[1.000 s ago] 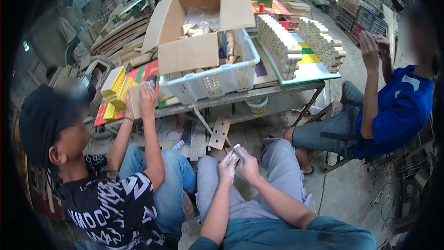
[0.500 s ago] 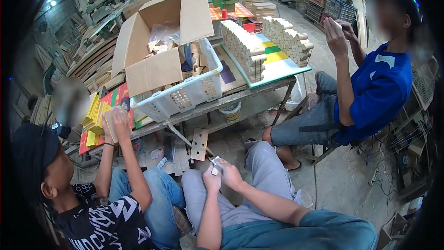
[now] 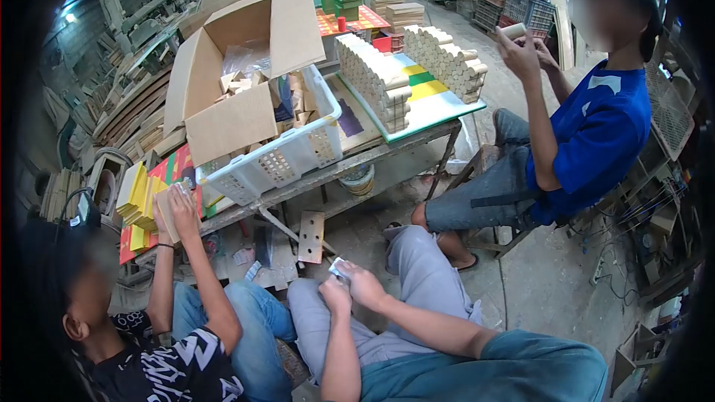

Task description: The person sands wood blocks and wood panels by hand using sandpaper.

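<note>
My left hand is closed over my lap, its fingers curled around a small wooden block that is now mostly hidden. Right beside it, my right hand is shut on a pale folded sheet, which sticks out past the fingertips. Both hands are pressed close together above the grey trousers. On the floor beyond them, a wooden board with dark holes leans near the table frame.
A white plastic crate and an open cardboard box of wood pieces stand on the table. Stacked wooden cylinders sit farther right. Left, a person holds a flat board near yellow pieces; right, another handles a cylinder.
My right hand has shifted over the left, covering the wooden block that showed before. The pale sheet now sticks out to the left. The person at right has turned the cylinder; the view has swung slightly.
</note>
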The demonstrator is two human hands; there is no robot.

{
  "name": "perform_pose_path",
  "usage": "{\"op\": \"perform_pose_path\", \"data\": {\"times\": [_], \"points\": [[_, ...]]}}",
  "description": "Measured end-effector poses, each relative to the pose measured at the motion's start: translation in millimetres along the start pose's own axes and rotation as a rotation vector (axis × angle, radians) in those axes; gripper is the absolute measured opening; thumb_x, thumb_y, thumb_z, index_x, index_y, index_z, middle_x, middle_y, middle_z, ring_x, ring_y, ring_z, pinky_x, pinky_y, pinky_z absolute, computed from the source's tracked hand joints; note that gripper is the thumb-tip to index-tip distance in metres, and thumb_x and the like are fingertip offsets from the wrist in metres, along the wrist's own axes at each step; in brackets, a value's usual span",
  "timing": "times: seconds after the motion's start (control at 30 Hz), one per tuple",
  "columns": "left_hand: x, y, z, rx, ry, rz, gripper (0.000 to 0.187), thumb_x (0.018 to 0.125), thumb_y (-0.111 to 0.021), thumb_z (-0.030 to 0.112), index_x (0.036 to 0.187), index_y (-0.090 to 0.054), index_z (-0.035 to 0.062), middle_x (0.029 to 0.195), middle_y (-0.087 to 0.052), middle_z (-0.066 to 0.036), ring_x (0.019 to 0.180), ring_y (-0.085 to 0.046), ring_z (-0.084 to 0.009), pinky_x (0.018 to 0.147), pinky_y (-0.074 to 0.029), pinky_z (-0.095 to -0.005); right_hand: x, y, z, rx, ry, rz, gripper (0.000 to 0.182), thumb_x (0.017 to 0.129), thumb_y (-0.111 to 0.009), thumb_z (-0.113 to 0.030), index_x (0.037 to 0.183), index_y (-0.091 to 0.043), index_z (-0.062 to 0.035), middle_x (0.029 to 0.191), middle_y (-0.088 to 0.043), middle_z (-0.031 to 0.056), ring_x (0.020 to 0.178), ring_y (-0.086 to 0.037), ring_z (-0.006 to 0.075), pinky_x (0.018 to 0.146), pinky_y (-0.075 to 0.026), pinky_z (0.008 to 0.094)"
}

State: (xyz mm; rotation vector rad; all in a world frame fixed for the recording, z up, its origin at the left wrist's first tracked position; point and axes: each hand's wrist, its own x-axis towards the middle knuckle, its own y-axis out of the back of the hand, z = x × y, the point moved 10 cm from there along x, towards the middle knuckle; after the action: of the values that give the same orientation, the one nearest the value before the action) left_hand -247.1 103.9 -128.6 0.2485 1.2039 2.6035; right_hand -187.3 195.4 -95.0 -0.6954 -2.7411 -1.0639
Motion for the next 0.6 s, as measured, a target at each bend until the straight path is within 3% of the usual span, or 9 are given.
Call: {"op": "perform_pose_path", "data": {"times": [0.03,0.07,0.13,0.17,0.23,0.27,0.37,0.5,0.6], "points": [[-4.2,12.9,13.0,-0.209,-0.039,0.069,0.036,0.070,-0.072,0.007,0.104,-0.067,-0.0036,0.080,-0.067,-0.023,0.072,-0.069,-0.0312,0.067,-0.053,-0.0382,2.9,2.7,5.9,-0.014,-0.006,0.000,0.046,0.073,-0.049,0.005,0.118,-0.059,-0.0014,0.123,-0.054,0.0243,0.105,-0.059,0.0362,0.094,-0.047,0.0423],[-6.2,24.8,21.0,-0.414,-0.077,0.140,0.037,0.070,-0.073,0.006,0.105,-0.066,-0.0043,0.083,-0.068,-0.023,0.073,-0.069,-0.0310,0.068,-0.053,-0.0381,6.4,-6.2,32.7,-0.006,-0.160,-0.088,0.045,0.073,-0.050,0.004,0.117,-0.060,-0.0008,0.121,-0.056,0.0240,0.105,-0.059,0.0364,0.094,-0.047,0.0418],[-2.6,17.9,10.1,-0.481,-0.084,0.161,0.040,0.069,-0.074,0.005,0.107,-0.066,-0.0026,0.091,-0.067,-0.025,0.078,-0.069,-0.0320,0.071,-0.053,-0.0385,3.4,-11.1,72.9,0.015,-0.509,-0.287,0.044,0.073,-0.049,0.007,0.114,-0.061,0.0004,0.116,-0.058,0.0230,0.105,-0.059,0.0360,0.093,-0.047,0.0391],[-2.2,21.2,10.1,-0.501,-0.073,0.148,0.041,0.068,-0.075,0.005,0.108,-0.066,-0.0019,0.093,-0.067,-0.025,0.080,-0.068,-0.0325,0.072,-0.053,-0.0388,4.9,-5.1,73.1,0.021,-0.514,-0.285,0.044,0.073,-0.049,0.007,0.114,-0.061,0.0004,0.116,-0.058,0.0230,0.105,-0.059,0.0360,0.093,-0.047,0.0391],[-6.7,15.7,-1.6,-0.381,-0.032,0.097,0.042,0.067,-0.075,0.005,0.108,-0.066,-0.0015,0.092,-0.067,-0.025,0.079,-0.068,-0.0328,0.071,-0.053,-0.0393,18.6,31.1,45.5,0.132,-0.228,0.081,0.046,0.072,-0.049,0.009,0.116,-0.061,0.0000,0.119,-0.057,0.0227,0.107,-0.059,0.0355,0.093,-0.047,0.0385],[-7.5,7.9,-7.1,-0.277,0.011,0.052,0.043,0.067,-0.075,0.005,0.108,-0.066,-0.0012,0.090,-0.067,-0.025,0.078,-0.068,-0.0330,0.071,-0.053,-0.0397,18.1,27.3,44.3,0.166,-0.140,0.127,0.047,0.071,-0.051,0.009,0.117,-0.061,-0.0004,0.120,-0.056,0.0228,0.108,-0.058,0.0349,0.093,-0.047,0.0389],[-5.8,12.4,5.6,-0.272,0.036,0.022,0.043,0.066,-0.075,0.004,0.108,-0.066,0.0001,0.087,-0.067,-0.024,0.077,-0.069,-0.0327,0.071,-0.053,-0.0400,4.7,20.4,13.4,0.210,-0.132,-0.010,0.047,0.071,-0.054,0.006,0.117,-0.061,-0.0004,0.119,-0.057,0.0225,0.106,-0.059,0.0351,0.092,-0.048,0.0390],[-9.3,18.3,15.7,-0.308,-0.056,0.083,0.039,0.067,-0.075,0.005,0.105,-0.067,0.0022,0.084,-0.067,-0.023,0.077,-0.069,-0.0331,0.070,-0.053,-0.0396,3.5,-9.9,35.2,0.088,-0.248,-0.220,0.044,0.073,-0.057,-0.002,0.117,-0.062,-0.0049,0.105,-0.063,0.0220,0.094,-0.063,0.0368,0.083,-0.051,0.0402],[-8.8,13.3,17.3,-0.291,-0.021,0.061,0.032,0.068,-0.074,0.005,0.099,-0.067,0.0010,0.081,-0.066,-0.024,0.078,-0.067,-0.0361,0.069,-0.052,-0.0411,5.5,-6.6,31.8,0.092,-0.223,-0.188,0.042,0.074,-0.057,-0.003,0.115,-0.063,-0.0073,0.100,-0.064,0.0220,0.091,-0.064,0.0367,0.080,-0.052,0.0408]]}}
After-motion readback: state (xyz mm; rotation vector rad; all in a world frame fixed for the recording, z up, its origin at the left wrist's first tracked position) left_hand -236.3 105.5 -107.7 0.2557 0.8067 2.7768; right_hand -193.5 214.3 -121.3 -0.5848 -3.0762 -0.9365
